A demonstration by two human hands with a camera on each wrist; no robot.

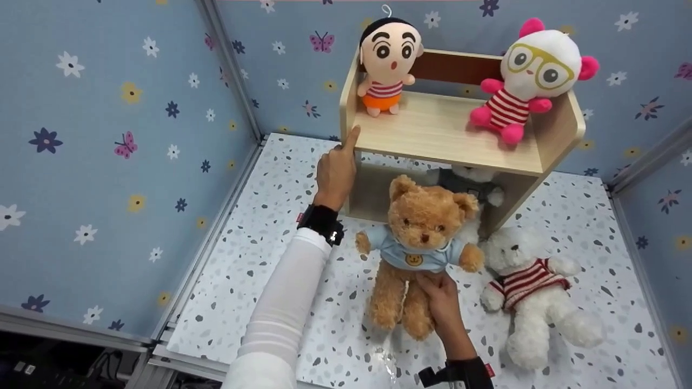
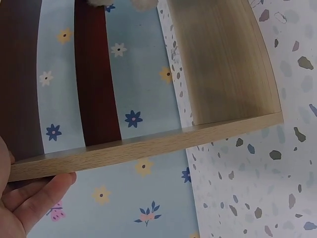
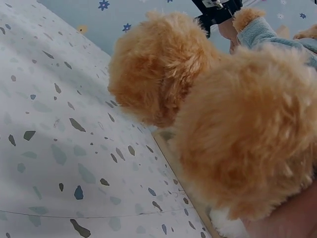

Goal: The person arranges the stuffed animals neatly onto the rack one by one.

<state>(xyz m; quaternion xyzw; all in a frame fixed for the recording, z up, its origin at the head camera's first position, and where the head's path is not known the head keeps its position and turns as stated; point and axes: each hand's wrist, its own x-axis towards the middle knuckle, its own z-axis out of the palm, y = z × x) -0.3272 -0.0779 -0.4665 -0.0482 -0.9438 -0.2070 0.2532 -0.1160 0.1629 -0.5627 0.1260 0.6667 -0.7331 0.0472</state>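
The right hand's (image 1: 444, 302) fingers pinch the brown bear (image 1: 419, 258) by a thigh, just below its shirt at the lower centre of the frame; the thumb lies along the front and the other fingers are mostly hidden behind. The left hand (image 1: 336, 170), at the centre of the frame, pinches the left side board of the shelf (image 1: 432, 132), its index finger stretched along the edge and other fingers bent behind the board, as the left wrist view shows. The brown bear is upright, facing the head camera, before the shelf's lower compartment and seemingly off the table (image 1: 259, 227); it is in hand and not yet set down. Around it, the work looks partly done: the boy doll (image 1: 385, 70) stands at the left end of the upper board, the pink doll (image 1: 532, 75) sits leaning at the right end, and a grey-shirted doll (image 1: 465, 186) shows in the lower compartment, largely covered by the brown bear. As far as the pictures tell, what remains is the brown bear and perhaps the white bear (image 1: 535, 292), which lies on its back on the table at the lower right, outside the shelf and touched by neither hand.
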